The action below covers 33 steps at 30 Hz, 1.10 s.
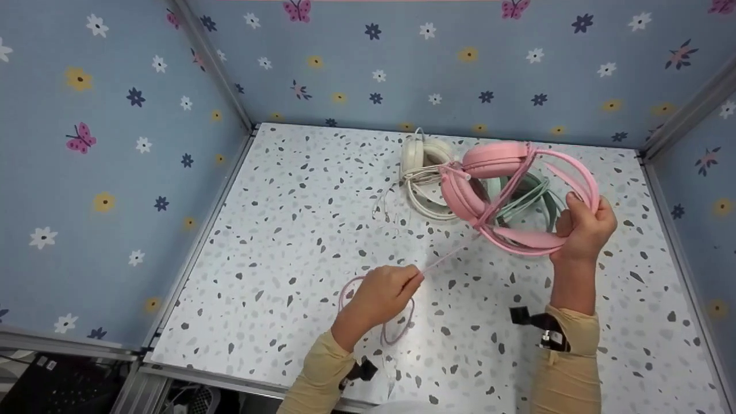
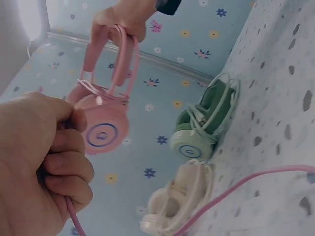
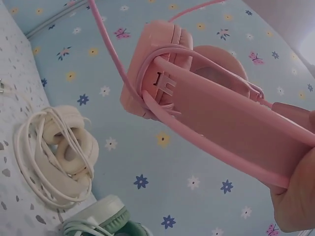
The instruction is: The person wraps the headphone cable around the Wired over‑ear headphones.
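My right hand (image 1: 585,227) grips the headband of pink headphones (image 1: 497,160), holding them up over the right part of the table. Pink cord is wound around the band and ear cups. In my left hand (image 1: 379,293), curled fingers hold the pink cable (image 1: 443,259), which runs taut up to the headphones. Its loose end loops down over the table beside that hand. The right wrist view shows the headband (image 3: 231,123) close up, with the palm around its edge. From the left wrist, the left fist (image 2: 59,162) shows the cable passing through it.
White headphones (image 1: 413,154) with a wrapped cord lie toward the back of the speckled table (image 1: 287,230). Green headphones (image 2: 209,113) lie beside them, partly hidden behind the pink pair in the head view. Flower-patterned panels (image 1: 402,63) stand around the table.
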Each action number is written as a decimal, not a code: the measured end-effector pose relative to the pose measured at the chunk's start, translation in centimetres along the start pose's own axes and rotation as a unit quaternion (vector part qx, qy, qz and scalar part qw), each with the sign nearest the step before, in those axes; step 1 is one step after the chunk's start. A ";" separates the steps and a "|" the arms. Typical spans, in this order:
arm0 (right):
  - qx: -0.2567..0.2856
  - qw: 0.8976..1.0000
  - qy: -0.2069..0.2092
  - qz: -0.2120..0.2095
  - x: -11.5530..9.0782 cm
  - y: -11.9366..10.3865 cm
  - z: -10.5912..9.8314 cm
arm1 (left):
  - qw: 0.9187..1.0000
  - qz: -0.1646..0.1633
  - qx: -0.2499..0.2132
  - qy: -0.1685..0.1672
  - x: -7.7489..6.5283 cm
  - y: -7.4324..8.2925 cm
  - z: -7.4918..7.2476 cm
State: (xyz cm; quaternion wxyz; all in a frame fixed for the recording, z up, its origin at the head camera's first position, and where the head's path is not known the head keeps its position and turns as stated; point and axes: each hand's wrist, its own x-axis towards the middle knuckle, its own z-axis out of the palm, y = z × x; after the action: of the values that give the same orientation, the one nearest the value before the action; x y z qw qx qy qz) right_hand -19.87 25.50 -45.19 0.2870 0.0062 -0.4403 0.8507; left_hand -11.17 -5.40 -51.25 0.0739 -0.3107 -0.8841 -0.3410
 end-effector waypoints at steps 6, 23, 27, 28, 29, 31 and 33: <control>-0.138 0.990 -0.010 0.008 -0.4 0.4 0.5 | 0.956 0.110 0.271 -0.007 2.3 2.6 -4.5; -0.190 0.954 -0.200 0.114 -2.8 1.5 2.5 | 0.841 0.308 0.442 -0.057 11.1 7.2 -14.9; -0.166 0.938 -0.272 0.138 -3.2 1.4 2.8 | 0.834 0.329 0.436 -0.079 13.4 5.8 -15.7; -0.154 0.933 -0.292 0.143 -3.3 1.4 2.8 | 0.832 0.335 0.434 -0.083 13.9 5.3 -15.8; -0.143 0.927 -0.313 0.148 -3.3 1.3 2.8 | 0.832 0.336 0.432 -0.090 14.4 4.7 -15.8; -0.107 0.915 -0.355 0.158 -3.4 1.4 2.8 | 0.834 0.336 0.425 -0.103 15.4 3.7 -15.5; -0.063 0.901 -0.393 0.170 -3.4 1.4 2.7 | 0.848 0.322 0.403 -0.124 16.1 2.6 -15.1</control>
State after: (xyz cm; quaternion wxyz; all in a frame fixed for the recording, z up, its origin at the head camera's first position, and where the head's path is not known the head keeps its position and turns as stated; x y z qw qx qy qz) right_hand -18.38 21.13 -45.48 -0.0590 0.2470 -0.5644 0.7855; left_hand -23.67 -5.66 -32.86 0.1883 -0.5603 -0.7962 0.1292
